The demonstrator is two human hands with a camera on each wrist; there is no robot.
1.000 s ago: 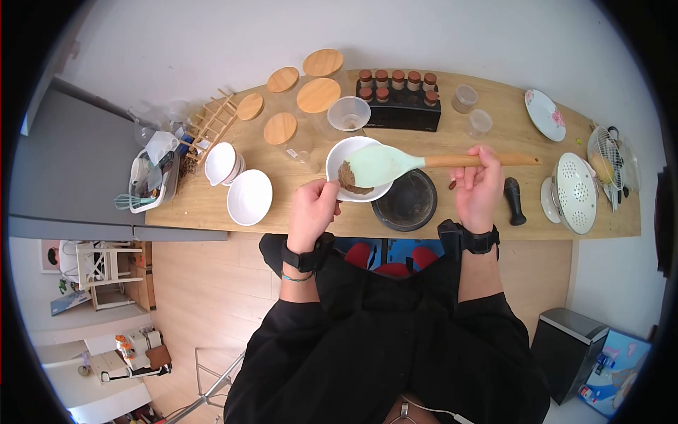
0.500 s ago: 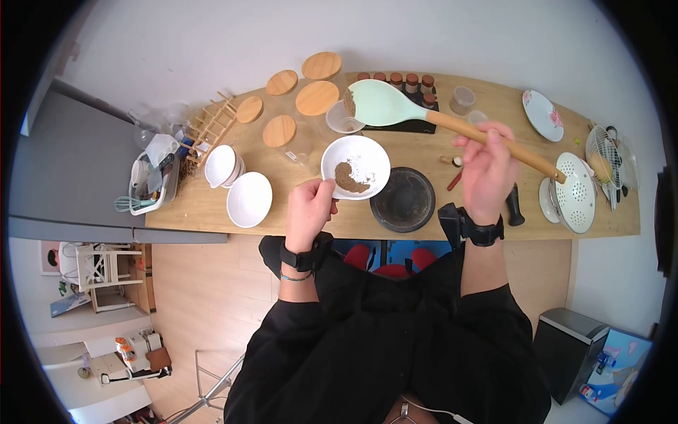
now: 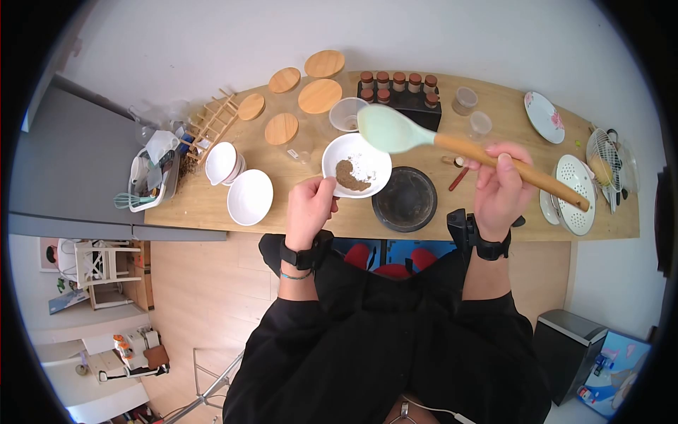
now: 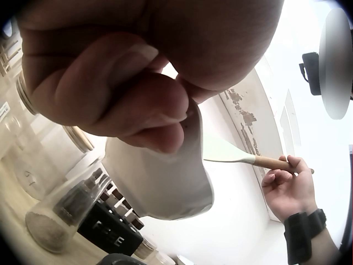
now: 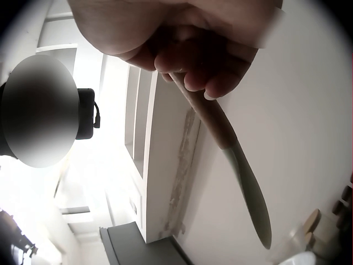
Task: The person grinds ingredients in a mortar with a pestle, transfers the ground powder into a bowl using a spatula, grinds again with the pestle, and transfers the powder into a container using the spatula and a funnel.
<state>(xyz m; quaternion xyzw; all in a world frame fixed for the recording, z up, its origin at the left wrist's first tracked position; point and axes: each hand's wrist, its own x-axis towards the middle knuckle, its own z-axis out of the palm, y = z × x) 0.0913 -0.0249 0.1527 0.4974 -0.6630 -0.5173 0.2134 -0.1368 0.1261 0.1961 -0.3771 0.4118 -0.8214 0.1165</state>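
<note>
My left hand (image 3: 309, 209) pinches the near-left rim of a white bowl (image 3: 381, 150), with a heap of brown powder (image 3: 346, 175) inside. The bowl is held up over the table. My right hand (image 3: 503, 189) grips the wooden handle of a pale green spatula (image 3: 393, 130). Its broad head hovers beyond and right of the bowl, overlapping the rim in the head view. A clear plastic cup (image 3: 346, 116) stands behind the bowl; the left wrist view shows brown powder (image 4: 48, 231) at its bottom. Right of the bowl sits a dark stone mortar (image 3: 404, 199).
Wood-lidded jars (image 3: 319, 96) and a black spice rack (image 3: 409, 113) line the back of the table. White bowls (image 3: 250, 198) stand left. On the right are a white colander (image 3: 575, 177), a flowered plate (image 3: 544, 116) and a small red-handled tool (image 3: 458, 179).
The spatula left the bowl and rose over the clear cup with powder at its tip, then came back right and nearer, its head looking clean. The left hand stayed nearly still.
</note>
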